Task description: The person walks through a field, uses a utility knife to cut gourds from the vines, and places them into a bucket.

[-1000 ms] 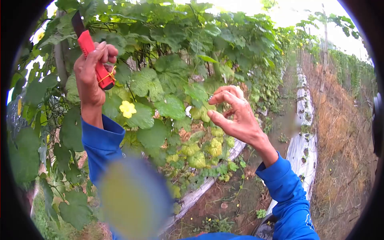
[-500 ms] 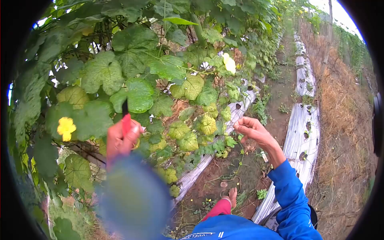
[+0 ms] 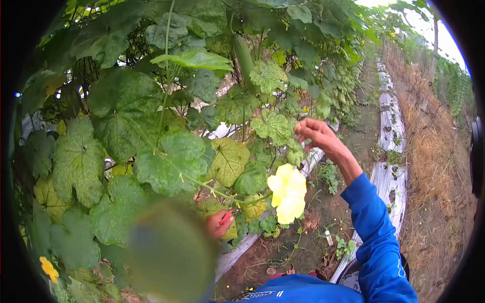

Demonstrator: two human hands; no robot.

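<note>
My left hand (image 3: 216, 226) is low among the leaves, its fingers wrapped round a small knife with a red handle (image 3: 227, 217). Leaves and a blurred round patch in front cover part of that hand and the wrist. To the right, my right hand (image 3: 318, 136) is raised beside the vine leaves, fingers curled in with thumb and fingertips together. Whether anything is pinched there is too small to tell. A large yellow flower (image 3: 288, 193) on a green stem (image 3: 214, 192) is between the two hands. Higher up, a long green gourd (image 3: 243, 56) hangs in the foliage.
Dense climbing vines (image 3: 121, 111) fill the left side. A smaller yellow flower (image 3: 49, 269) is at lower left. White plastic mulch (image 3: 389, 174) with holes runs along the right, beside dry straw (image 3: 434, 166). A bare soil path (image 3: 361, 108) lies between the rows.
My view has shifted closer to the vines. The left hand with the knife has moved right and down among the leaves. My right hand is slightly higher in view, still curled.
</note>
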